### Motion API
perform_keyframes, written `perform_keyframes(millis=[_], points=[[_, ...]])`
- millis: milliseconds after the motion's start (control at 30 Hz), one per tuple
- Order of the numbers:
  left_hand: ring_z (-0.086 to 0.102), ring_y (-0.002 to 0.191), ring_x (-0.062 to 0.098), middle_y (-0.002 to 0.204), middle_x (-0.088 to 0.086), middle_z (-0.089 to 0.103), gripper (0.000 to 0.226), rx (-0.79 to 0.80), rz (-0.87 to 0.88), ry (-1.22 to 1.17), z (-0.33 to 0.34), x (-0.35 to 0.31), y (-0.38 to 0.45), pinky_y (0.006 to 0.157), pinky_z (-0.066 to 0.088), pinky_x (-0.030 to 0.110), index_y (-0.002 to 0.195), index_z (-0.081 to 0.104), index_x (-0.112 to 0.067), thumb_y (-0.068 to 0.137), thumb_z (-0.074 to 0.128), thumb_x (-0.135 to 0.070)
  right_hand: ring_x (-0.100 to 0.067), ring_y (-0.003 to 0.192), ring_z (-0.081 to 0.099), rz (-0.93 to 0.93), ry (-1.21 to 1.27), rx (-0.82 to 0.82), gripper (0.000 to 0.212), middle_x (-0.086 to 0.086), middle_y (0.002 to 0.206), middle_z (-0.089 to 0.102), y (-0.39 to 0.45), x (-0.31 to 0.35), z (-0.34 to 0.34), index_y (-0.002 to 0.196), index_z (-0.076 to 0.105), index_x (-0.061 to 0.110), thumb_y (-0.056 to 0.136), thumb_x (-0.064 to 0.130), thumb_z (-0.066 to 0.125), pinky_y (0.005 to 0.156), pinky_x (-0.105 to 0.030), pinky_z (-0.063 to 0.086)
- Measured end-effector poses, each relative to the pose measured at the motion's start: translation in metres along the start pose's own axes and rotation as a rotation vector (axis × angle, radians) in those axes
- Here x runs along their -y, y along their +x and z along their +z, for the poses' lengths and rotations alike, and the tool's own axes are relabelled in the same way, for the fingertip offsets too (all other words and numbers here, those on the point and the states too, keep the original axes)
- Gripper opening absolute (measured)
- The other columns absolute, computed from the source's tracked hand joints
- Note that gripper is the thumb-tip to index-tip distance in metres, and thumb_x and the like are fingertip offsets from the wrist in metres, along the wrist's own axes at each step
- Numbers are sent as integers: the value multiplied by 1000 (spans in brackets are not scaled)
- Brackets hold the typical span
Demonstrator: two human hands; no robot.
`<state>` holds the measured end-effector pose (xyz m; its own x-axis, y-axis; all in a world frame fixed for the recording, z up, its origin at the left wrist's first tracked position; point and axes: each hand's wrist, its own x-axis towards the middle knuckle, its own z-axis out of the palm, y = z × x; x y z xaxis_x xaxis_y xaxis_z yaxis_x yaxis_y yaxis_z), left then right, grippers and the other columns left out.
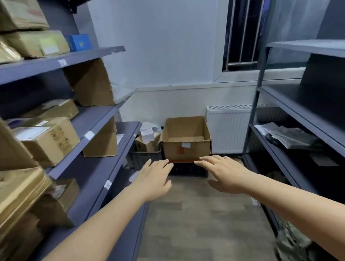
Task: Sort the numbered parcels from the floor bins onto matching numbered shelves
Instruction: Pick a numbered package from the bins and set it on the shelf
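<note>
Head view: both bare forearms reach straight forward down a narrow aisle, palms down. The left hand (155, 178) is spread flat with fingers loosely apart, thumb out to the side, holding nothing. The right hand (224, 174) mirrors it, fingers extended and slightly fanned, also empty. Their fingertips point at an open cardboard box (186, 141) on the floor at the aisle's end; it is brown, square-sided, flaps open, with a small white label on its front, and it sits on a dark slatted crate (187, 169). Just left of it a second dark plastic crate (144, 157) holds a smaller carton stuffed with white paper parcels (148, 131). Along the left runs grey metal shelving (98, 116) with small white tags on its edges, loaded with taped brown cartons (49, 140) and a blue box (79, 41). The right shelving (299, 110) is the same grey metal, holding crumpled plastic-wrapped packets (289, 134). A white ribbed radiator (228, 129) stands against the back wall
</note>
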<state>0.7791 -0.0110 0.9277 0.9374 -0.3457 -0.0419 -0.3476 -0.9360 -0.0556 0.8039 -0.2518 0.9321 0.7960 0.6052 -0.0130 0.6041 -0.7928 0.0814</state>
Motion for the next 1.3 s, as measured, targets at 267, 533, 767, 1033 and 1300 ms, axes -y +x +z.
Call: perform_keyframes(millis=[267,533,767,1033,1300], points=[[14,147,20,161,3,15,59,93,35,-1,14,88,185,121,5,42,154,18,-18,101,37,-35,-20,142,27,43,19,60,68,3,159,20,169,-109,16,154,14,28,96,30,48,108,-34,31],[15,147,20,161,4,17,60,111,52,11,19,172,345,121,6,43,154,20,-17,100,37,-34,-20,139,32,37,66,79,66,3,157,24,327,-198,40,153,16,28,96,31,47,107,-35,36],[17,146,19,160,4,19,59,147,-50,-29,51,232,470,121,9,42,153,21,-17,99,38,-33,-23,140,31,-85,80,107,64,1,159,21,473,-276,76,154,14,27,97,28,44,109,-37,34],[28,140,22,155,4,29,56,217,-223,-57,79,301,593,116,16,39,150,27,-16,98,39,-35,-25,140,32,-236,99,176,66,-1,159,22,638,-355,102,154,14,26,97,29,47,111,-39,32],[43,127,22,141,3,46,47,238,-323,-123,107,393,705,107,29,38,138,42,-17,94,42,-34,-25,138,35,-296,142,202,66,-1,157,25,785,-396,141,154,14,27,97,29,46,109,-38,32]])
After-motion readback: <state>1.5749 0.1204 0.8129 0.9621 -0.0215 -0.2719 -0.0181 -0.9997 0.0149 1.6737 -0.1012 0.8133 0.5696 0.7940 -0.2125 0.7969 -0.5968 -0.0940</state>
